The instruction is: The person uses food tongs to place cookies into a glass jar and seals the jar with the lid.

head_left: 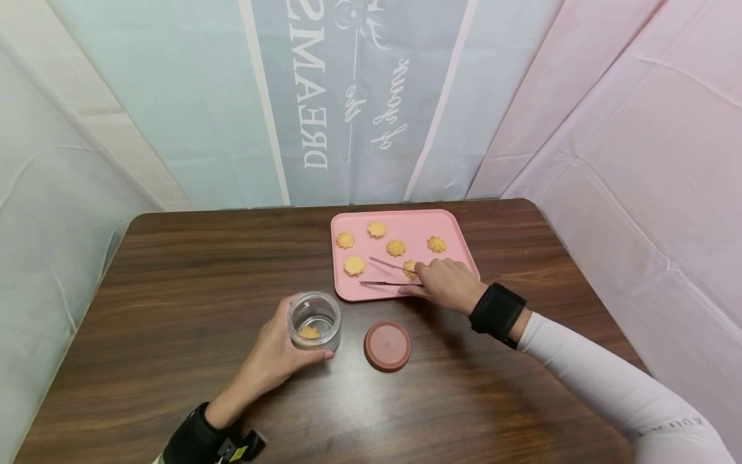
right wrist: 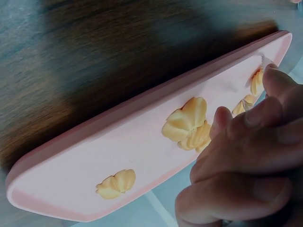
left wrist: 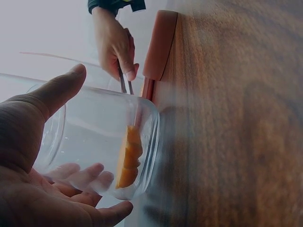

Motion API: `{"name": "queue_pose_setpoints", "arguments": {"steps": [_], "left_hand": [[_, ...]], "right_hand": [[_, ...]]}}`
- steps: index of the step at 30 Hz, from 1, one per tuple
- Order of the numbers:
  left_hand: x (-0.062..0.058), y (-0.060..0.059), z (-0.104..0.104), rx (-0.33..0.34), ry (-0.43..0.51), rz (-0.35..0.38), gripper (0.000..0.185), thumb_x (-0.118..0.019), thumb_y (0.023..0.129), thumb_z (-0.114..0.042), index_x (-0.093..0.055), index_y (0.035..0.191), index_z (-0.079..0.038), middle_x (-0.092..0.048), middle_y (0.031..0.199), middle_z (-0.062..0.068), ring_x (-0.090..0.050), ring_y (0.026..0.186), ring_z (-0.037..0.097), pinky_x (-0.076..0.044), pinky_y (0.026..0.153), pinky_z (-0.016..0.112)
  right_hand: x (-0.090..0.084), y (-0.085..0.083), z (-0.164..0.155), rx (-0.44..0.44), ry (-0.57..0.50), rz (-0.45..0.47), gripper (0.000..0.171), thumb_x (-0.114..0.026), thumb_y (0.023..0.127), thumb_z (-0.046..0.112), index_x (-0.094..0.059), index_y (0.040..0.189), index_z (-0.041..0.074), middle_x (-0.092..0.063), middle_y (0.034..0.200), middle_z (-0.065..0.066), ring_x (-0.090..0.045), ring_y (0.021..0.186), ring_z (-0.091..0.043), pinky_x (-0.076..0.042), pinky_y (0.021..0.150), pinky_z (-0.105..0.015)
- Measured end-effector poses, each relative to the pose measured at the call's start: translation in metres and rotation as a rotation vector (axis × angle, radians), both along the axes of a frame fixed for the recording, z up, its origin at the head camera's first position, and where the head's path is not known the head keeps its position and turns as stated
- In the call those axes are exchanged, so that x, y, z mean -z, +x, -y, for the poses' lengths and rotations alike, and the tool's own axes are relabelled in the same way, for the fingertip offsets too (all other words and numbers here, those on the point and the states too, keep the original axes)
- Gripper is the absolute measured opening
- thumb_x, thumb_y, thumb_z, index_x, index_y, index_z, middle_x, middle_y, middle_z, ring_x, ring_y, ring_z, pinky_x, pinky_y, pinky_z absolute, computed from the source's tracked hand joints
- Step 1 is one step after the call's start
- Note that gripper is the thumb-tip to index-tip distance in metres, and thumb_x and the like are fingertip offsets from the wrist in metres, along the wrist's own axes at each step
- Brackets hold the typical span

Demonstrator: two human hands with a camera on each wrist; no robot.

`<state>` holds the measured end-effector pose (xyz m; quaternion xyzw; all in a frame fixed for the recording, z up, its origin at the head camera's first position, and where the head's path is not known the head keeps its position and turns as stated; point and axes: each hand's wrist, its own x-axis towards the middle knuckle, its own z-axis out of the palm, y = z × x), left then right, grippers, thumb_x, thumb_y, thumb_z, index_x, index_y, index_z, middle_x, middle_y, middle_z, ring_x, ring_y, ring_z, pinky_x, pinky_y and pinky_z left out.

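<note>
The only writing in sight is on the backdrop cloth (head_left: pixel 353 96) behind the worktop (head_left: pixel 174 290): seen mirrored and turned on its side, white letters read "DREAMS" large, with a script line "of your" and "the" beside it; the glass jar (head_left: pixel 315 320), its lid and the tray carry no label that can be made out. The left hand (head_left: pixel 272 357) wraps the jar from its left side, thumb on the far wall and fingers (left wrist: pixel 83 175) curled round the near wall, so the jar stands upright on the worktop inside that grip; one cookie (left wrist: pixel 129 156) lies on the jar's bottom. The round reddish-brown lid (head_left: pixel 387 346) lies flat on the worktop just to the right of the jar, apart from both hands. The right hand (head_left: pixel 447 283) rests at the near right edge of the pink tray (head_left: pixel 406 222), its fingers (right wrist: pixel 246 142) bunched and pinching the handle end of metal tongs (head_left: pixel 385 274). The tongs' two arms stand apart and point left over the tray, and one cookie (head_left: pixel 410 268) sits between them right at the fingertips. Five more cookies (head_left: pixel 377 229) lie loose on the tray, beyond and to the left of the hand.
</note>
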<state>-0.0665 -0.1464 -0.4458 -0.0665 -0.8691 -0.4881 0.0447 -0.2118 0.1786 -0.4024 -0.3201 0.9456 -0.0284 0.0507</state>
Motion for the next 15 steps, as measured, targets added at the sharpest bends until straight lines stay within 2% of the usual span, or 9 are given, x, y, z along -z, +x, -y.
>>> {"name": "queue_pose_setpoints", "arguments": {"steps": [4, 15], "left_hand": [[0.0, -0.001, 0.0, -0.002, -0.001, 0.0, 0.102, -0.105, 0.06, -0.025, -0.049, 0.142, -0.004, -0.068, 0.132, 0.016, -0.066, 0.121, 0.036, -0.05, 0.1, 0.058], [-0.002, -0.002, 0.0, -0.003, -0.001, -0.009, 0.101, -0.105, 0.06, -0.028, -0.05, 0.142, -0.004, -0.068, 0.132, 0.015, -0.066, 0.12, 0.035, -0.05, 0.099, 0.057]], "right_hand": [[0.001, -0.001, 0.004, -0.009, -0.022, 0.008, 0.047, -0.07, 0.099, 0.054, -0.059, 0.083, 0.012, -0.048, 0.058, 0.002, -0.051, 0.048, -0.014, -0.038, 0.046, -0.031], [0.0, -0.003, 0.016, 0.002, 0.01, 0.003, 0.049, -0.07, 0.098, 0.057, -0.057, 0.083, 0.012, -0.048, 0.06, 0.001, -0.052, 0.05, -0.015, -0.039, 0.047, -0.033]]}}
